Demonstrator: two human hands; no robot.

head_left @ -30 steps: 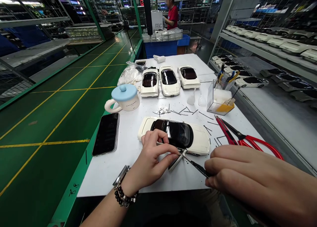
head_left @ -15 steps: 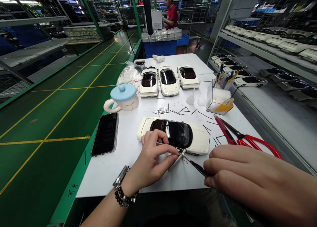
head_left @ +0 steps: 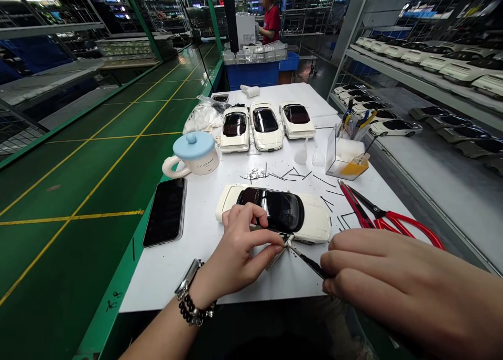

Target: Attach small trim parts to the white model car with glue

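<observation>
A white model car (head_left: pixel 316 213) with a dark roof and windows lies sideways in front of me, its near door (head_left: pixel 275 259) swung out. My left hand (head_left: pixel 245 244) reaches over the car's near side, thumb and forefinger closed on the door by its front end. From the right, my right hand (head_left: pixel 377 276) grips dark tweezers (head_left: pixel 310 263). Their pale tip meets the door's front corner beside my left fingertips. Any small part between the tip and my fingers is too small to make out.
Three more white model cars (head_left: pixel 267 127) stand farther back. A lidded mug (head_left: pixel 200 158) and a phone (head_left: pixel 165 213) are left; red-handled scissors (head_left: pixel 404 226) and a clear tool box (head_left: pixel 348 155) are right. Black strips (head_left: pixel 291 174) lie scattered. A person in red (head_left: pixel 271 22) works beyond.
The tweezers' tip has shifted slightly at the door's front corner. My left hand keeps its pinch, and the whole view has moved a little.
</observation>
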